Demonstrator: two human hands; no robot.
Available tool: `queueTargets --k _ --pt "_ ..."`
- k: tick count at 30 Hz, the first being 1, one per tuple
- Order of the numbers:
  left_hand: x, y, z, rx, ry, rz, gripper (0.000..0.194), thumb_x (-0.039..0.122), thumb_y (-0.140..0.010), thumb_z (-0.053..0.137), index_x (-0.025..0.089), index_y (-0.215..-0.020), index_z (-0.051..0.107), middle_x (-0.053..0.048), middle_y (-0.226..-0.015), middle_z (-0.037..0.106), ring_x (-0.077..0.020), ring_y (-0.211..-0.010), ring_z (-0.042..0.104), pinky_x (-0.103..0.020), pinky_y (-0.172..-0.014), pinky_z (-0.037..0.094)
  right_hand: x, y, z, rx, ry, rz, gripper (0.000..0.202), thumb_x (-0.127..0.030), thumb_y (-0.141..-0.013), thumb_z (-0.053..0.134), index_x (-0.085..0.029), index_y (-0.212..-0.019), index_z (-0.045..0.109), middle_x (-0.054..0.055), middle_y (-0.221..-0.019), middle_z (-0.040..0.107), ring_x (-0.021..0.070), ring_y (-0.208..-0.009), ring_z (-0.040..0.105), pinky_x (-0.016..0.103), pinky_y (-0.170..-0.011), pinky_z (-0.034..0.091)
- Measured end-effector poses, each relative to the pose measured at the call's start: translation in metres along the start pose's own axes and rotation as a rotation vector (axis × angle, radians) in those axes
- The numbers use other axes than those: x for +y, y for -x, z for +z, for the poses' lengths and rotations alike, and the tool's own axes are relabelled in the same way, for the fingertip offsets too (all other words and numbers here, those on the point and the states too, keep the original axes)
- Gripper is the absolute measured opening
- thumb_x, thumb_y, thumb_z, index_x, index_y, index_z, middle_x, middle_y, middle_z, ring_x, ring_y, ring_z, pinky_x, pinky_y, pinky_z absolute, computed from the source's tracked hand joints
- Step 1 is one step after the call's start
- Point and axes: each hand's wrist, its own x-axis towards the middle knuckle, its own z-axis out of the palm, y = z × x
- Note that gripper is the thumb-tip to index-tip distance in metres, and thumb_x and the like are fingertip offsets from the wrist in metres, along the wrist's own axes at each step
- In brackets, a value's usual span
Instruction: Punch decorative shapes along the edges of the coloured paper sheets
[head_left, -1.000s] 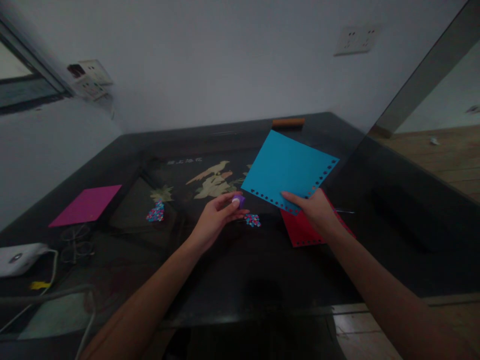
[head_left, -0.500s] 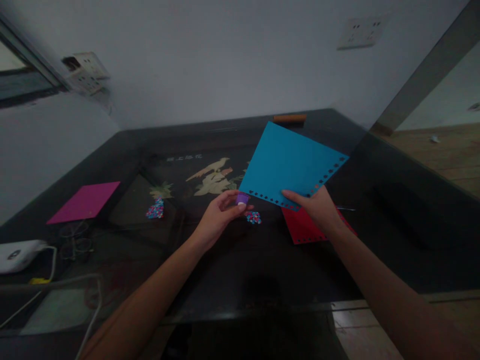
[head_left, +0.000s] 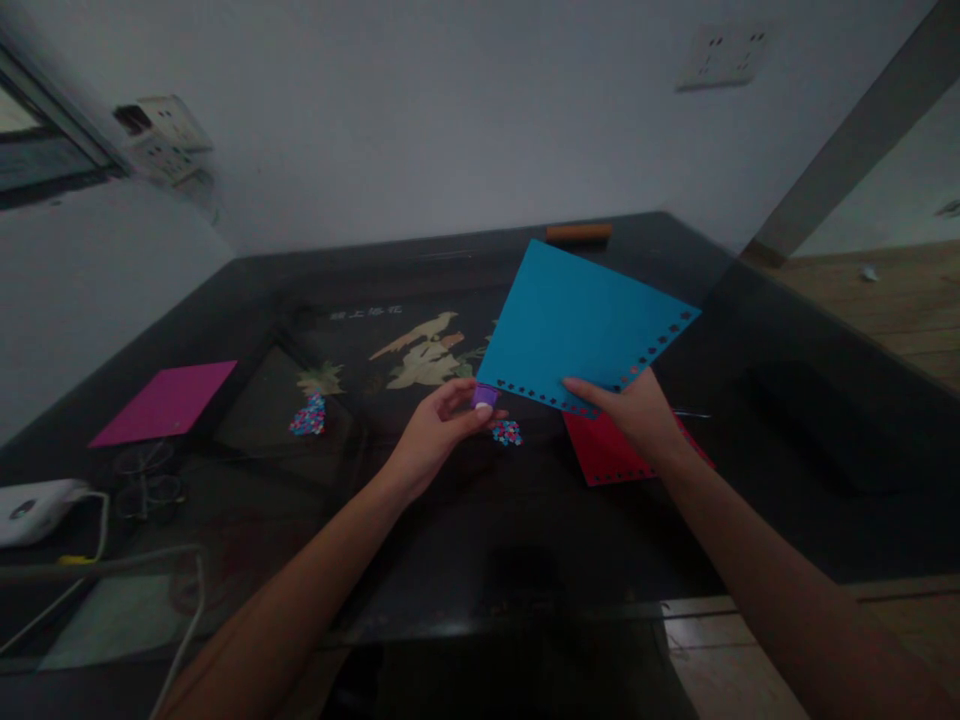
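A small purple punch (head_left: 485, 396) is gripped in my left hand (head_left: 442, 430), its edge against the lower left corner of a blue sheet (head_left: 581, 320). My right hand (head_left: 637, 415) pinches that sheet by its lower edge, thumb on top. Small flower-shaped holes run along two edges of the blue paper. Beneath it, partly covered by my right hand, a red sheet (head_left: 611, 453) with holes along its near edge lies on the dark table (head_left: 450, 540). Just below the punch sits a small heap of coloured paper bits (head_left: 508, 432).
Another pile of bits (head_left: 309, 415) and a pink sheet (head_left: 166, 402) lie to the left. A white device (head_left: 37, 510) with cables is at the far left. An orange-brown roll (head_left: 579, 233) rests near the wall.
The camera view has shifted very slightly. Both hands keep their hold, and the punch stays at the blue sheet's corner.
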Motion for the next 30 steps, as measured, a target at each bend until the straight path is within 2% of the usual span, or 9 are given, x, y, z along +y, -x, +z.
queueTargets --k 11,16,24,30 --pt "0.0007 0.0005 0.0005 -0.001 -0.004 0.003 0.033 0.024 -0.07 0.074 0.017 -0.099 0.061 -0.006 -0.106 0.065 -0.0188 -0.085 0.067 -0.036 -0.086 0.049 0.0014 0.0004 0.0002 -0.01 0.065 -0.021 0.07 -0.034 -0.063 0.076 -0.015 -0.126 0.051 0.013 -0.105 0.069 0.032 -0.104 0.062 0.049 -0.098 0.044" --pt "-0.0002 0.0007 0.0005 0.004 -0.003 0.014 0.031 0.024 -0.071 0.074 0.017 -0.098 0.061 -0.006 -0.104 0.065 -0.0197 -0.087 0.067 -0.036 -0.086 0.049 -0.0005 0.0016 0.001 -0.018 0.12 -0.079 0.065 -0.034 -0.065 0.074 -0.016 -0.124 0.053 0.013 -0.103 0.07 0.032 -0.104 0.062 0.049 -0.097 0.045" --pt "0.0001 0.0001 0.0013 0.059 -0.061 0.023 0.033 0.027 -0.071 0.074 0.016 -0.099 0.061 -0.006 -0.102 0.067 -0.0196 -0.084 0.068 -0.035 -0.082 0.051 -0.0004 0.0019 0.0034 -0.035 0.181 -0.137 0.06 -0.034 -0.068 0.072 -0.017 -0.122 0.054 0.013 -0.104 0.069 0.0316 -0.099 0.064 0.049 -0.095 0.046" --pt "-0.0027 -0.0015 -0.0013 0.097 -0.12 0.052 0.032 0.03 -0.069 0.075 0.017 -0.096 0.064 -0.005 -0.095 0.07 -0.019 -0.088 0.066 -0.029 -0.076 0.052 0.0025 0.0016 0.0026 -0.083 0.203 -0.178 0.057 -0.034 -0.07 0.071 -0.018 -0.122 0.054 0.012 -0.105 0.069 0.0307 -0.099 0.064 0.048 -0.094 0.047"
